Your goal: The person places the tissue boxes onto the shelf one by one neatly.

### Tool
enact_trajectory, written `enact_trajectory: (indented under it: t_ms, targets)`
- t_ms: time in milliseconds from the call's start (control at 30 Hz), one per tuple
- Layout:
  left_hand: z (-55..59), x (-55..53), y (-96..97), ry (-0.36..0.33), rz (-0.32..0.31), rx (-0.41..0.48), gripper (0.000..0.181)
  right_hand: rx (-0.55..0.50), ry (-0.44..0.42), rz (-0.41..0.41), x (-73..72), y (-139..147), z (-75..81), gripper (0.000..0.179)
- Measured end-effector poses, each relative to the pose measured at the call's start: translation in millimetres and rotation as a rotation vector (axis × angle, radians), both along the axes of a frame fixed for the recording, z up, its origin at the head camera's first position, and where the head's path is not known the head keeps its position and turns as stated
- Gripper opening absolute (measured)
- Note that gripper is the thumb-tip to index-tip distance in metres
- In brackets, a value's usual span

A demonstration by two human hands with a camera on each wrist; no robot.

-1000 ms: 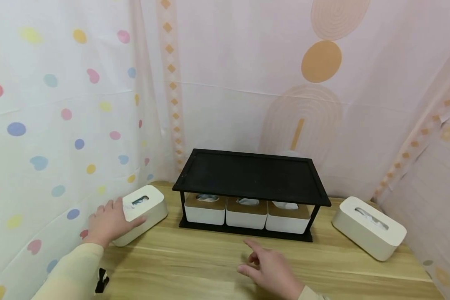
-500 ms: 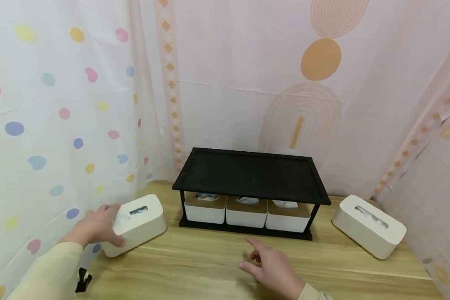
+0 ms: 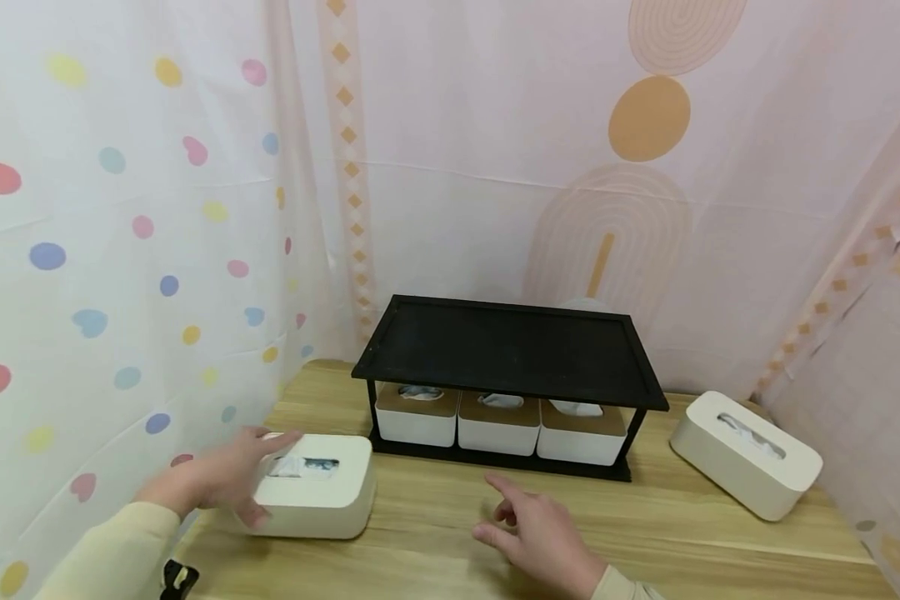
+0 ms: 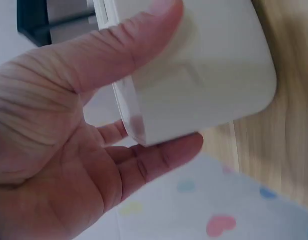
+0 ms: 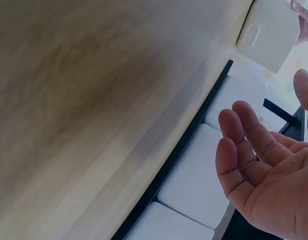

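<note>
At the left of the table my left hand (image 3: 228, 477) grips one end of a white tissue box (image 3: 318, 521), its lid slot showing white tissue. In the left wrist view the thumb lies along one side of the box (image 4: 209, 85), and fingers (image 4: 164, 155) press the opposite side. Over the table's front middle, my right hand (image 3: 543, 537) hovers in front of the black rack (image 3: 506, 346), holding nothing. Its fingers (image 5: 259, 140) are relaxed and slightly bent in the right wrist view.
Under the rack's top stand three white boxes with brown lids, left (image 3: 416, 427), middle (image 3: 497, 435) and right (image 3: 581, 446). Another white tissue box (image 3: 746, 462) lies angled at the right. Patterned curtains (image 3: 480, 167) enclose the wooden table (image 3: 412, 542).
My left hand has brought the tissue box rightward and toward me, turning it until its long side nearly faces front. The right hand has stayed almost still.
</note>
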State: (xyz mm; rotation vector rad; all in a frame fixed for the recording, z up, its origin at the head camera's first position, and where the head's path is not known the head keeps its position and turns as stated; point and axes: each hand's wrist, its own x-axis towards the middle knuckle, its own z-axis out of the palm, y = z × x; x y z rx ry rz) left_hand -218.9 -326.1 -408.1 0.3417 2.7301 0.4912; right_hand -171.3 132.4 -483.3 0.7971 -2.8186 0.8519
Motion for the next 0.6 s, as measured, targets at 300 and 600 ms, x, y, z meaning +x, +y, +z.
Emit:
enact_trajectory:
  t_ms: [300,600]
  targets:
    - [-10.1,11.6,57.5,0.037,-0.087,0.112,0.12,-0.08,-0.16,0.006,0.3,1,2.5,0.076]
    - [-21.6,22.9,108.6,0.079,-0.104,0.292,0.116,-0.194,-0.312,-0.027,-0.7,16,3.2,0.079]
